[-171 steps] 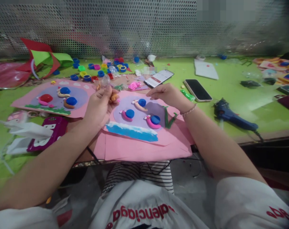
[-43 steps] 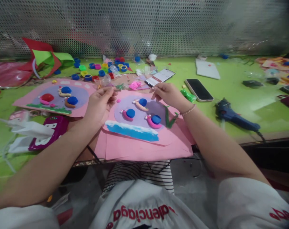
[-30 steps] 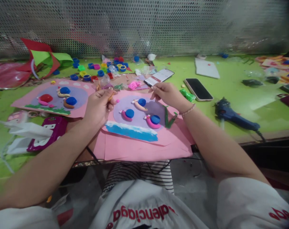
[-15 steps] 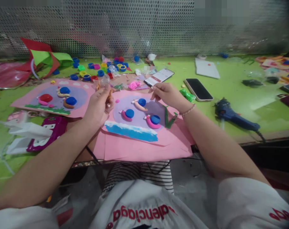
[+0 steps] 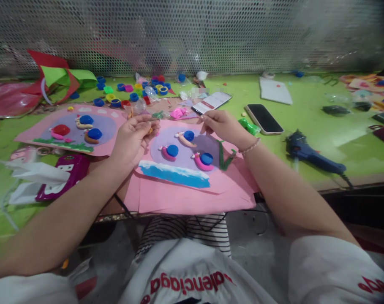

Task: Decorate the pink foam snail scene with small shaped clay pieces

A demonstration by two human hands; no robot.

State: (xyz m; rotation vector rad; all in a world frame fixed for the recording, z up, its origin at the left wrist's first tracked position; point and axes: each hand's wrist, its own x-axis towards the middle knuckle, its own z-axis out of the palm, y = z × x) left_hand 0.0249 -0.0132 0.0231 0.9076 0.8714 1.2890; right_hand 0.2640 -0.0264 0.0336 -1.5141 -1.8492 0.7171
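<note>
Left hand (image 5: pixel 133 137) curls its fingers round a small orange bit of clay (image 5: pixel 151 131) (mostly hidden) at the pink card's (image 5: pixel 192 198) left edge. Right hand (image 5: pixel 221 126) pinches shut just above the top snail (image 5: pixel 186 137); whether it holds anything, I cannot tell.

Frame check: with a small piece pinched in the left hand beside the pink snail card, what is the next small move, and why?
Probably carry the small piece in the left hand onto the lilac oval of the pink card. The right hand already rests at the card's top edge, steadying it.
</note>
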